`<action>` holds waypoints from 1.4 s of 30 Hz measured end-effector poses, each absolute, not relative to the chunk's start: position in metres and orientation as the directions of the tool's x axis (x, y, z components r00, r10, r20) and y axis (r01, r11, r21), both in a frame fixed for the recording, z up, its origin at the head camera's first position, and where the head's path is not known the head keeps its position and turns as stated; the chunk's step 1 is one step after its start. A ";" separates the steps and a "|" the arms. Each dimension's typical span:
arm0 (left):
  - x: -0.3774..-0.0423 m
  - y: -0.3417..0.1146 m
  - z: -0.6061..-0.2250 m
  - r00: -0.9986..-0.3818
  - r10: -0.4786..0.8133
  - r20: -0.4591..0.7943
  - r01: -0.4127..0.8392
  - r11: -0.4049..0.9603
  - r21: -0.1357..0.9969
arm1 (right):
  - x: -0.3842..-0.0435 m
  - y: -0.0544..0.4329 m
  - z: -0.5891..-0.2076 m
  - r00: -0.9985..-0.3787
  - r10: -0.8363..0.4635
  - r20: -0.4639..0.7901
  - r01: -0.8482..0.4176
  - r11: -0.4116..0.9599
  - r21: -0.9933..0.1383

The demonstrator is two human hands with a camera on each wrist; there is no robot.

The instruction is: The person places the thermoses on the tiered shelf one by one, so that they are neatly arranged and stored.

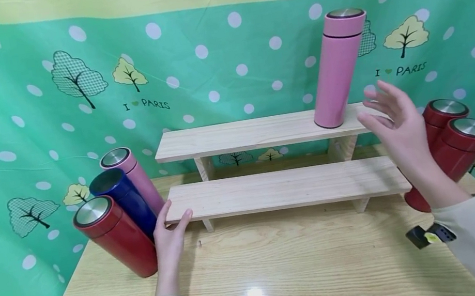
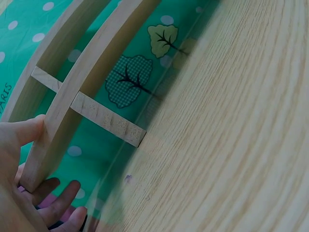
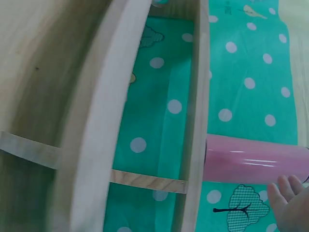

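My left hand (image 1: 170,240) grips the left end of a two-step wooden shelf at its lower board (image 1: 282,189). In the left wrist view, the thumb lies against the board's face while the other fingers reach around its end. A tall pink thermos flask (image 1: 337,68) with a silver-topped lid stands upright on the right part of the upper board (image 1: 235,135). Just right of that flask, my right hand (image 1: 402,136) is raised, fingers loosely bent and holding nothing. The right wrist view shows its fingertips close to the flask's lid end.
Left of the shelf stand a red flask (image 1: 115,236), a blue flask (image 1: 125,198) and another pink flask (image 1: 136,175). Two red flasks (image 1: 463,147) stand at the right, partly behind my right forearm. A green dotted curtain (image 1: 214,68) hangs behind the wooden table (image 1: 304,262).
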State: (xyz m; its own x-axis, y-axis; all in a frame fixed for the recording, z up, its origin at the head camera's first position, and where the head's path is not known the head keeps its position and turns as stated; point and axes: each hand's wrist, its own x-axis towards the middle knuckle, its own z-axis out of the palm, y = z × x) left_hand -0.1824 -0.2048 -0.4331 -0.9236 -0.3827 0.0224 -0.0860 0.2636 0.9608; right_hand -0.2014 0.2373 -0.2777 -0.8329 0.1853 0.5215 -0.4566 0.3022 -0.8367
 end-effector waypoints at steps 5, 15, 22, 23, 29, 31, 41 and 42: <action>-0.182 -0.205 -0.433 -0.924 -0.381 0.016 -0.086 0.250 0.964 | -0.180 0.241 -0.291 -0.802 0.212 0.559 -0.514 0.233 -0.826; -0.182 -0.204 -0.432 -0.927 -0.376 0.014 -0.089 0.255 0.963 | -0.153 0.258 -0.326 -0.765 0.229 0.603 -0.602 0.079 -0.794; -0.182 -0.203 -0.432 -0.931 -0.364 0.012 -0.091 0.263 0.961 | -0.131 0.276 -0.345 -0.790 0.246 0.562 -0.539 0.159 -0.827; -0.183 -0.203 -0.432 -0.930 -0.366 0.013 -0.090 0.262 0.961 | -0.127 0.278 -0.346 -0.799 0.258 0.544 -0.502 0.212 -0.838; -0.184 -0.203 -0.433 -0.923 -0.385 0.025 -0.083 0.262 0.961 | -0.108 0.295 -0.356 -0.828 0.306 0.469 -0.362 0.346 -0.865; -0.184 -0.204 -0.434 -0.923 -0.385 0.026 -0.082 0.262 0.961 | -0.105 0.301 -0.360 -0.831 0.322 0.453 -0.361 0.308 -0.880; -0.182 -0.204 -0.433 -0.922 -0.385 0.026 -0.084 0.266 0.960 | -0.097 0.336 -0.384 -0.812 0.372 0.449 -0.272 0.440 -0.856; -0.182 -0.204 -0.433 -0.923 -0.385 0.026 -0.084 0.267 0.960 | -0.096 0.338 -0.385 -0.811 0.388 0.439 -0.264 0.426 -0.865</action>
